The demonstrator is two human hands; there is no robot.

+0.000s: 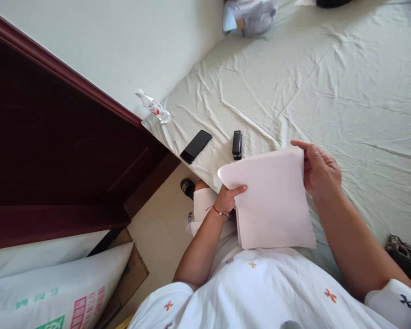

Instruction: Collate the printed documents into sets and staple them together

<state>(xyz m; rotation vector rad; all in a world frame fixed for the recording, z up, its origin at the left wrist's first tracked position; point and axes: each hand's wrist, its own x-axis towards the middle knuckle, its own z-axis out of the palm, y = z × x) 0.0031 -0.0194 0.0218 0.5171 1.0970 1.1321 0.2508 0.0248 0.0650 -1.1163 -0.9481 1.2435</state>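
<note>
A stack of white paper sheets point(272, 201) lies tilted in front of my body, above my lap. My left hand point(228, 197) grips its left edge, thumb on top and the other fingers hidden underneath. At the upper right corner, my right hand point(320, 170) touches the sheets; its index finger stretches past the edge, and the thumb lies beside it. Just beyond the paper's far edge rests a black stapler point(237, 144) on the bed sheet. To the left of the stapler is a black smartphone point(196, 146).
A clear water bottle point(155, 106) stands at the corner of the bed point(345, 91) by the wall. Further back sits a plastic bag point(251, 17). Dark red wooden furniture point(65, 123) borders the left, with a white printed sack point(55, 288) below it.
</note>
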